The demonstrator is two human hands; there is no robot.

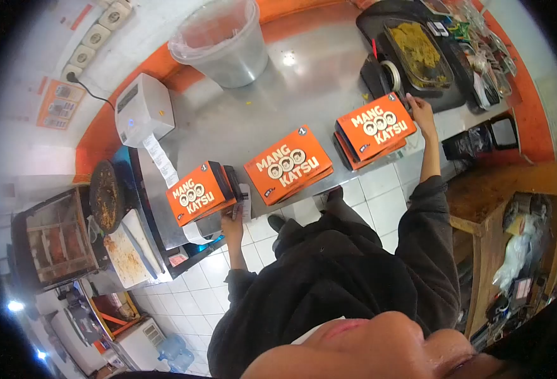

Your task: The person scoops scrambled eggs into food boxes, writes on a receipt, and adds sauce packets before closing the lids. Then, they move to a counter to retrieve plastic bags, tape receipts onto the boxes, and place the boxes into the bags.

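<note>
Three groups of orange boxes with "MANG KATSU" lettering lie along the front edge of the metal counter. My left hand (232, 227) is at the lower right corner of the left boxes (196, 194), its fingers closed by a black edge and a white paper slip (246, 202). Neither hand touches the middle boxes (288, 165). At the right boxes (375, 126), which look stacked and slightly askew, my right hand (422, 114) has its fingers near the upper right corner, against a dark edge. What exactly its fingertips hold is too small to tell.
A white printer (144, 108) with a long paper strip (160, 159) stands at the left. A clear bucket (221, 47) is at the back. On the right are a tape roll (391, 76), a tray of yellow food (417, 54) and small packets (487, 63). A wooden shelf (493, 189) stands lower right.
</note>
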